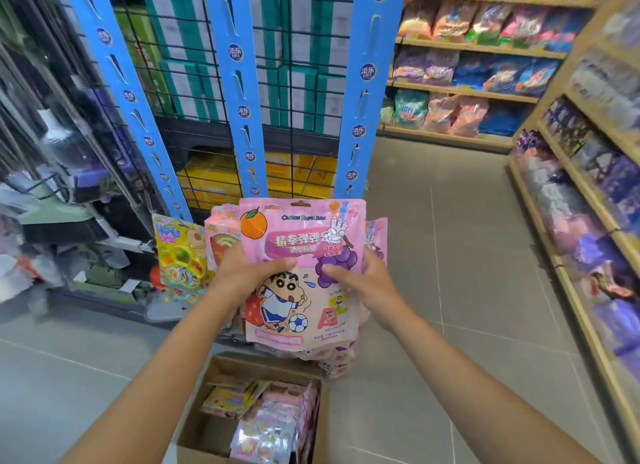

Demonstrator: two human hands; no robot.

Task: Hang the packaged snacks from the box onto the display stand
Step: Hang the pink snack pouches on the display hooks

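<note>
Left hand (pixel 242 273), right hand (pixel 363 280), packet (pixel 301 238) between

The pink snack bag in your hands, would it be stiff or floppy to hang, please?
Probably floppy: the pink snack bag is glossy film, and both the left hand and right hand support it. Likely slippery, given the sheen.

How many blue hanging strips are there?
3 blue strips: one slants at the left, one stands in the middle, one at the right. The pink snack bag covers the lower ends of the last two; more may be out of view.
</note>
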